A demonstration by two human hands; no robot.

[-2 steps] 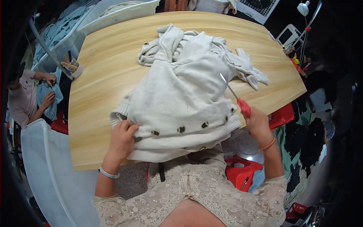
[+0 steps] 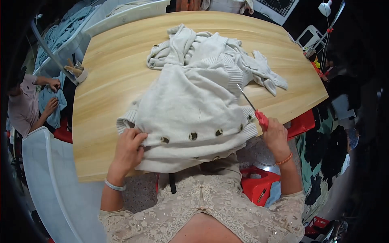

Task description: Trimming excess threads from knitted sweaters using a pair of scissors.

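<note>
A cream knit cardigan (image 2: 182, 101) lies spread on the table, its sleeves bunched at the far side and its near edge hanging over the table's front. Large dark round buttons (image 2: 193, 136) run in a row near that edge. My left hand (image 2: 130, 148) is closed on the cardigan's left near corner, fingers pinching the fabric. Red-handled scissors (image 2: 261, 118) are gripped in my right hand (image 2: 276, 137), just off the cardigan's right side. Their slim metal blades point far and left over the ribbed fabric. My right fingers wrap the handle and partly hide it.
The wooden table (image 2: 109, 81) has a cup of tools (image 2: 81, 75) at its left edge. A white bin (image 2: 44, 178) stands at the near left, a red stool (image 2: 259, 184) at the near right. A co-worker (image 2: 28, 101) handles blue cloth on the left.
My right hand and the scissors have come slightly nearer to me. The fabric under the blades has shifted a little, showing more ribbing. My left hand keeps its hold.
</note>
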